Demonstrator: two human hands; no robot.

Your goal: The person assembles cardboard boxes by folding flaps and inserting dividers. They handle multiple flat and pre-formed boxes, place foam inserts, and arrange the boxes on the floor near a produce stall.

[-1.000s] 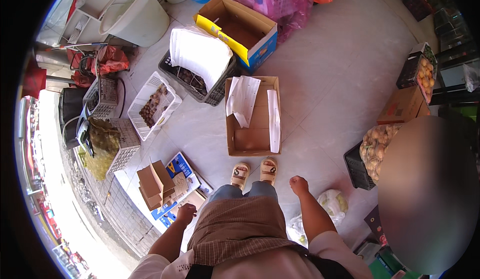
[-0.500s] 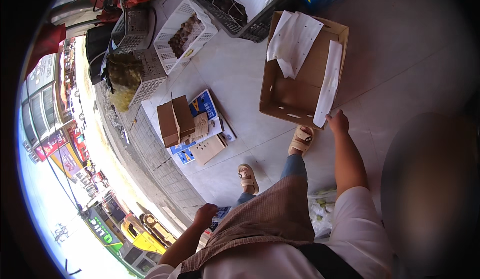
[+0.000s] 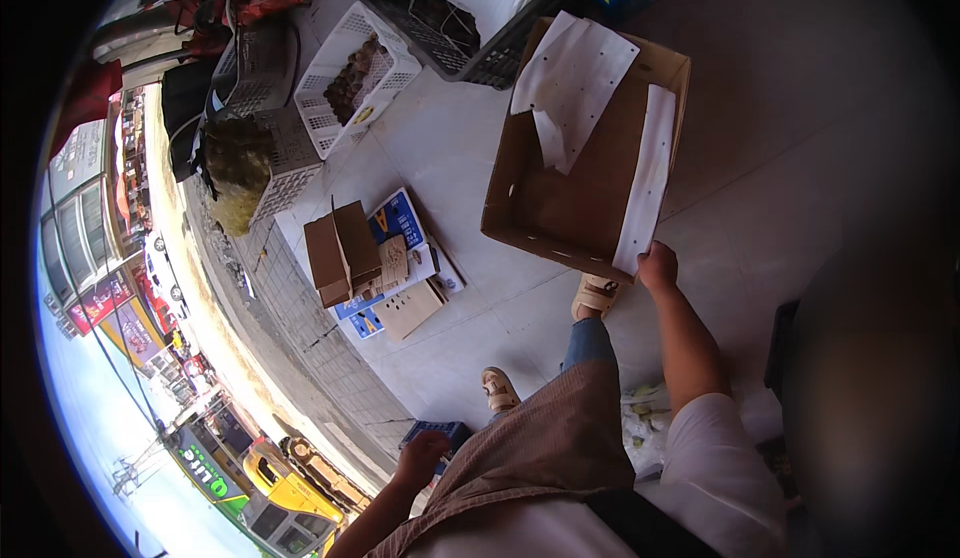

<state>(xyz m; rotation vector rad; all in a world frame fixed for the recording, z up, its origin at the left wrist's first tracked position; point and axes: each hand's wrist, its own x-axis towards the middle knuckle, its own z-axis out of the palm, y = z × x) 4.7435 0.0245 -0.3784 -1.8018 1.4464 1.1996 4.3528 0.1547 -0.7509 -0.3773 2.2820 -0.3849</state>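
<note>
Right hand (image 3: 657,264): fingers clamped on the carton's (image 3: 560,210) five-o'clock corner, presumably for leverage. Left hand (image 3: 428,456), at seven o'clock, is dim; finger state indeterminable.

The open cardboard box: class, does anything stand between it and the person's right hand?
Nothing visible does. The right hand is closed on the near right corner of the cardboard box. The white strip along the box's right side ends at that corner, yet does not appear to block the grip.
</note>
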